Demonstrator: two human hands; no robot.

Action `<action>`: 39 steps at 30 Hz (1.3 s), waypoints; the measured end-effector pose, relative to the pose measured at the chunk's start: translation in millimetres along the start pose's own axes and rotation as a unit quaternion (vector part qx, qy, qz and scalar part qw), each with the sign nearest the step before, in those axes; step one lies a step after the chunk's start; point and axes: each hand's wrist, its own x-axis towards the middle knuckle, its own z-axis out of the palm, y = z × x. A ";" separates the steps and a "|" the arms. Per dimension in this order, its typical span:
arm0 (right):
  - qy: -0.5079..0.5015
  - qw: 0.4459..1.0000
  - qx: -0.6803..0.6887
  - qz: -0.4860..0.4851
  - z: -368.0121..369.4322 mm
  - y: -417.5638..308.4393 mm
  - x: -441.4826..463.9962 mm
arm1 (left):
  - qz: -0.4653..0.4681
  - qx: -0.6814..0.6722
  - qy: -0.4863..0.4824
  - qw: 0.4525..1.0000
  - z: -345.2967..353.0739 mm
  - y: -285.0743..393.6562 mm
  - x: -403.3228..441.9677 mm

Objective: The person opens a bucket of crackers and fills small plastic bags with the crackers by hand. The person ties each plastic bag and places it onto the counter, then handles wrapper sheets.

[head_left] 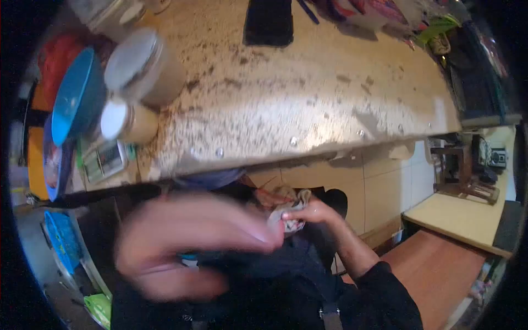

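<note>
My right hand [312, 211] is closed on a pale, crumpled cloth [293, 224], its thumb pressed on the near side. The cloth is held low over my lap, below the front edge of the worn table [352, 104]. A brownish, striped piece of fabric [278, 196] shows just behind it. My left hand [192, 225] is large and smeared by motion, close to the camera. Its fingertips point toward the cloth, and contact cannot be made out. Whether the left fingers hold anything is hidden by the blur.
On the table's left are a big lidded jar [140, 66], a smaller one [127, 122], a blue bowl [81, 96] and a small scale [104, 162]. A black phone [268, 25] lies at the back. Plastic packets [374, 16] sit back right. A yellow tabletop [456, 220] stands right.
</note>
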 end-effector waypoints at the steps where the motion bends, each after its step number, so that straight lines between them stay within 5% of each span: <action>1: 0.035 0.998 0.043 0.012 8.0 6.5 -4.3 | 0.098 0.005 0.044 0.994 0.5 15.5 -7.9; 5: 0.105 0.989 0.050 -0.089 51.2 75.2 3.4 | 0.311 0.058 0.107 0.942 45.0 36.1 -31.2; 10: 0.125 0.983 0.100 -0.085 106.3 61.9 -60.3 | 0.404 0.137 0.170 0.888 75.9 51.6 -47.2; 15: 0.215 0.972 0.051 -0.079 107.9 53.6 -107.0 | 0.439 0.206 0.229 0.844 103.7 57.3 -62.0; 18: 0.208 0.968 0.028 -0.138 99.9 60.6 -108.5 | 0.450 0.250 0.261 0.817 114.2 49.8 -50.3; 29: 0.218 0.965 0.104 -0.104 91.0 56.5 -110.9 | 0.476 0.312 0.287 0.771 104.1 34.0 -13.8; 39: 0.213 0.846 0.383 -0.304 -2.9 -13.2 -17.1 | 0.540 0.317 0.313 0.714 53.0 22.3 -34.5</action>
